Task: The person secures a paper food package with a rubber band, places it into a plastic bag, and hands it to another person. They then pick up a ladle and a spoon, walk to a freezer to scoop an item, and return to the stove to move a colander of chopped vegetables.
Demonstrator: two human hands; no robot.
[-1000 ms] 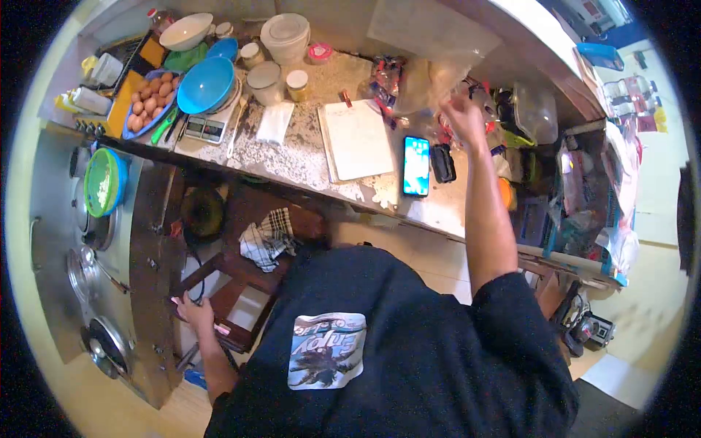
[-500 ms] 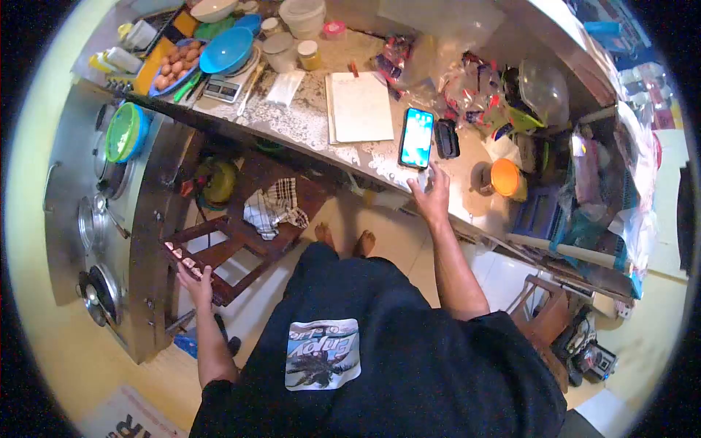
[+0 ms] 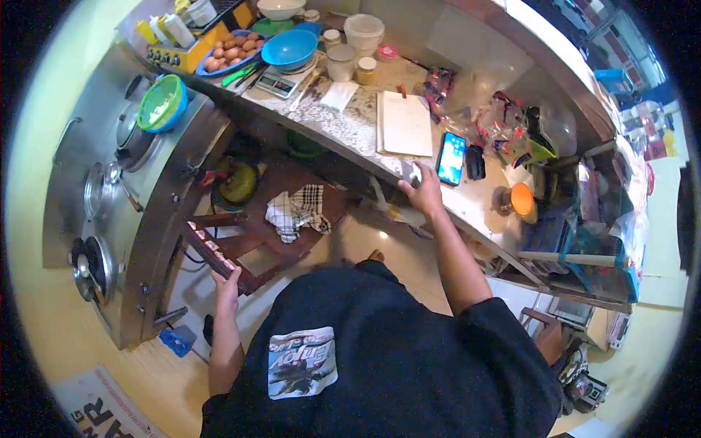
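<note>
Left hand: the left hand (image 3: 228, 279) is closed around the top rail of a wooden chair (image 3: 252, 237); fingers wrapped over the rail's near end
Right hand: the right hand (image 3: 423, 196) rests at the front edge of the table (image 3: 482, 208), curled around a small pale thing I cannot make out; whether the grip is firm I cannot tell
Chair: dark wood; it sits tilted under the table, its back rail toward the person and its seat toward the table's underside; a checked cloth (image 3: 296, 212) lies loose on the seat
Chair handling: likely stiff and fairly heavy; solid rails give a sure hold; the back rail or the side posts are the best places to grip; the cloth is soft and would probably slide off if the chair tips further
Phone: a phone (image 3: 451, 158) with a lit screen lies flat on the table, just beyond the right hand; smooth and breakable, best taken by its long edges
Notepad: a white notepad (image 3: 405, 124) lies on the table beside the phone, on the far side from the orange cup (image 3: 521, 198)
Further along the table from the phone: a blue bowl (image 3: 289, 48) on a kitchen scale (image 3: 277, 84); a tray of eggs (image 3: 230, 55) past it; eggs fragile
</note>
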